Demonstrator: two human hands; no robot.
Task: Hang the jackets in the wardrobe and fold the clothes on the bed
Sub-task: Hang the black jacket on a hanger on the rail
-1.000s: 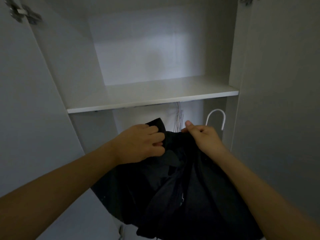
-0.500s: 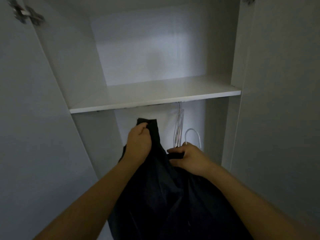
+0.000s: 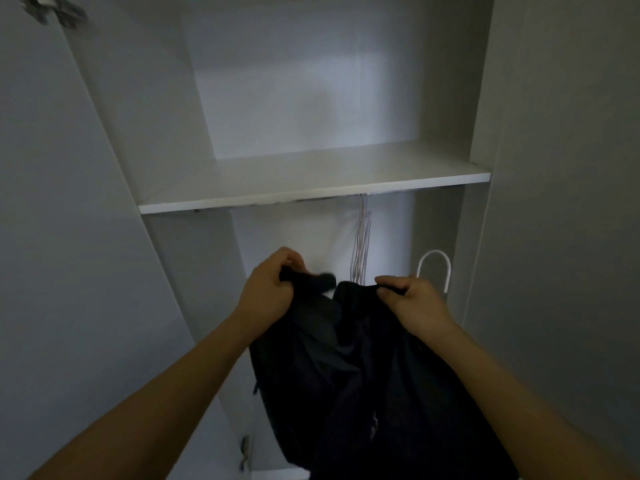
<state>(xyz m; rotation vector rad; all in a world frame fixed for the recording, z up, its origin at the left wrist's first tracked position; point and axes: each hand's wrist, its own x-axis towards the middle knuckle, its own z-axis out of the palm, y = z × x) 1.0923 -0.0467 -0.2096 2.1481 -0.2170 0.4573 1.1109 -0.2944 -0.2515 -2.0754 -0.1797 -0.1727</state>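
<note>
A black jacket (image 3: 367, 375) hangs in front of me inside the open white wardrobe (image 3: 311, 188). My left hand (image 3: 268, 292) grips the jacket's top edge on the left. My right hand (image 3: 412, 303) pinches the top edge on the right, and the white hook of a hanger (image 3: 434, 268) rises just behind it. The rest of the hanger is hidden by the jacket and my hand. The jacket's lower part falls out of view at the bottom.
A white shelf (image 3: 311, 188) spans the wardrobe above my hands. Several thin wire hangers (image 3: 362, 244) hang below it at the back. The open doors stand at left (image 3: 69, 237) and right (image 3: 561, 202), with a hinge (image 3: 52, 10) at top left.
My hands have moved apart along the jacket's top edge. The right hand rose and shifted right with the white hook; the left hand dropped slightly, spreading the collar open.
</note>
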